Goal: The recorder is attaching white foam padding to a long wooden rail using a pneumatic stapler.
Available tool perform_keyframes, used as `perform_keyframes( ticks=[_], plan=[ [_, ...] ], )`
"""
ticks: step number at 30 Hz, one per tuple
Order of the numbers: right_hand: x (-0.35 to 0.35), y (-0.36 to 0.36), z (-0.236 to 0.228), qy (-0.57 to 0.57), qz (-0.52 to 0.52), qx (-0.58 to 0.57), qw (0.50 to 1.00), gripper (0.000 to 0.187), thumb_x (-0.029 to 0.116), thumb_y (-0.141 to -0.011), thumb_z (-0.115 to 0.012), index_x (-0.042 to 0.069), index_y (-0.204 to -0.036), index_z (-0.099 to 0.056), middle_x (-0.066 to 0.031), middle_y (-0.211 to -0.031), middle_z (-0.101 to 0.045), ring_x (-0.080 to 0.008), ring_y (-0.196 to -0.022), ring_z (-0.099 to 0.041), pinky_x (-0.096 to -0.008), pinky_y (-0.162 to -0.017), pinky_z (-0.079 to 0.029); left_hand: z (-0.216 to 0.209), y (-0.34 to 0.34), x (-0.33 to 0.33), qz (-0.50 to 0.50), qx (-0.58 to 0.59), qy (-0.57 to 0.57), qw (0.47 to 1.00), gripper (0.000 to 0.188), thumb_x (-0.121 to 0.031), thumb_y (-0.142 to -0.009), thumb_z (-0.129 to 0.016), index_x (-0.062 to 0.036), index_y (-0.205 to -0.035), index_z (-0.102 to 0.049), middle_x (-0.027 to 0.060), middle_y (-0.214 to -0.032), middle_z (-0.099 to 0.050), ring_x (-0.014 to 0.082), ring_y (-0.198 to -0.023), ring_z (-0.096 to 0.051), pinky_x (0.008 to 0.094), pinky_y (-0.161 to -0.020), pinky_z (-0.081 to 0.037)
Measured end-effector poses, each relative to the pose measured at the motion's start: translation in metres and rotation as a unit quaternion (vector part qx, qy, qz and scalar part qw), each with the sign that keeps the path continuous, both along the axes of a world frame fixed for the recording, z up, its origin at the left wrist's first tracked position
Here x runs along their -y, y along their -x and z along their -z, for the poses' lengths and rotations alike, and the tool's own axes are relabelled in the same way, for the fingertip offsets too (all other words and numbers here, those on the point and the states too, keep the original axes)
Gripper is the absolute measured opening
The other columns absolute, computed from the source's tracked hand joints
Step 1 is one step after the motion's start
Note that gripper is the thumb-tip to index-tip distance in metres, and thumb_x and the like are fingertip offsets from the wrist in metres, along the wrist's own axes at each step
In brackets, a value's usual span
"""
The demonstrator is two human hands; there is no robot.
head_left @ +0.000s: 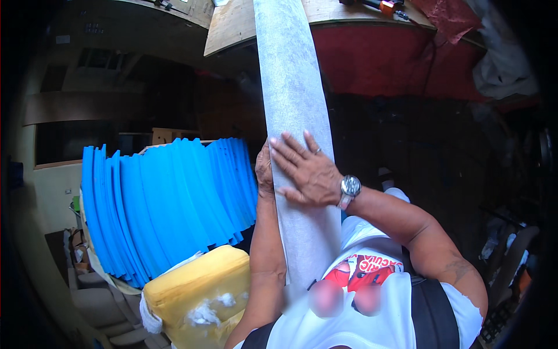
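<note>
A long roll of pale grey fabric stretches from the wooden tabletop at the far side toward my torso, its near end against my shirt. Against the roll's left edge, my left hand holds it from the side, with the fingers mostly hidden behind it. Flat on top of the roll lies my right hand, fingers spread, a ring on one finger. A metal wristwatch sits on the right wrist.
Stacked blue foam sheets stand close on the left. In front of them is a yellow foam block with white fluff on it. A wooden table spans the far side, with an orange-and-black tool on it and red cloth hanging below.
</note>
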State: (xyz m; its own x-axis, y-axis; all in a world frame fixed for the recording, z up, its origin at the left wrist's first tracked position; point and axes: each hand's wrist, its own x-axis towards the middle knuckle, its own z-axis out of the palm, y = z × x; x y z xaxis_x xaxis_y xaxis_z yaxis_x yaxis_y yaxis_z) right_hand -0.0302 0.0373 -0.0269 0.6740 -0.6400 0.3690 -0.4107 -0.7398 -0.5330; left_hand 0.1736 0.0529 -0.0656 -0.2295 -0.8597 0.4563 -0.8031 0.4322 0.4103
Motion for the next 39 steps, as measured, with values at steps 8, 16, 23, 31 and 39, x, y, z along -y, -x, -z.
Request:
perform_keyframes(
  ticks=[8,16,23,31,39],
  plan=[
    [-0.033,0.033,0.019,0.027,-0.211,0.018,0.977,0.063,0.052,-0.102,-0.045,0.010,-0.149,-0.048,-0.0133,-0.159,-0.041,-0.0255,-0.152,-0.030,-0.0571,-0.124,-0.005,-0.004,0.021,-0.002,-0.013,-0.491,-0.241,0.837,0.041,-0.021,-0.110,-0.043,0.0024,-0.142,-0.052,0.0135,-0.122,-0.068,0.0207,-0.106,-0.068,0.0334,-0.095,-0.055],
    [0.196,0.121,0.028,0.216,0.040,-0.047,0.974,0.041,0.014,-0.074,-0.072,0.008,-0.113,-0.061,-0.0158,-0.124,-0.059,-0.0342,-0.118,-0.057,-0.0474,-0.088,-0.047,-0.001,0.049,-0.015,-0.099,-0.573,-0.269,0.768,0.037,-0.022,-0.111,-0.043,0.0012,-0.133,-0.062,0.0056,-0.110,-0.070,0.0118,-0.097,-0.065,0.0258,-0.083,-0.052],
    [0.489,0.224,0.059,0.106,0.324,-0.326,0.882,0.072,0.053,-0.096,-0.059,0.005,-0.147,-0.043,-0.0245,-0.144,-0.052,-0.0394,-0.131,-0.054,-0.0479,-0.107,-0.046,-0.022,0.063,-0.020,-0.149,-0.504,-0.245,0.815,0.026,-0.017,-0.109,-0.050,-0.0017,-0.096,-0.066,-0.0062,-0.076,-0.052,0.0039,-0.069,-0.045,0.0241,-0.062,-0.041],
    [0.608,0.252,0.118,0.055,0.278,-0.395,0.874,0.058,0.042,-0.095,-0.060,0.010,-0.140,-0.045,-0.0261,-0.123,-0.066,-0.0438,-0.114,-0.064,-0.0553,-0.093,-0.052,-0.058,0.070,-0.025,-0.189,-0.522,-0.274,0.785,0.023,-0.015,-0.104,-0.058,-0.0003,-0.088,-0.067,-0.0033,-0.068,-0.051,0.0038,-0.064,-0.046,0.0250,-0.056,-0.039],
    [0.556,0.221,0.041,0.052,0.274,-0.312,0.908,0.052,0.037,-0.097,-0.058,0.007,-0.137,-0.046,-0.0295,-0.113,-0.068,-0.0478,-0.105,-0.066,-0.0575,-0.089,-0.051,-0.031,0.094,0.008,-0.178,-0.533,-0.272,0.781,0.034,-0.023,-0.104,-0.060,0.0011,-0.081,-0.067,-0.0019,-0.070,-0.059,0.0033,-0.065,-0.048,0.0272,-0.056,-0.043]
  ],
)
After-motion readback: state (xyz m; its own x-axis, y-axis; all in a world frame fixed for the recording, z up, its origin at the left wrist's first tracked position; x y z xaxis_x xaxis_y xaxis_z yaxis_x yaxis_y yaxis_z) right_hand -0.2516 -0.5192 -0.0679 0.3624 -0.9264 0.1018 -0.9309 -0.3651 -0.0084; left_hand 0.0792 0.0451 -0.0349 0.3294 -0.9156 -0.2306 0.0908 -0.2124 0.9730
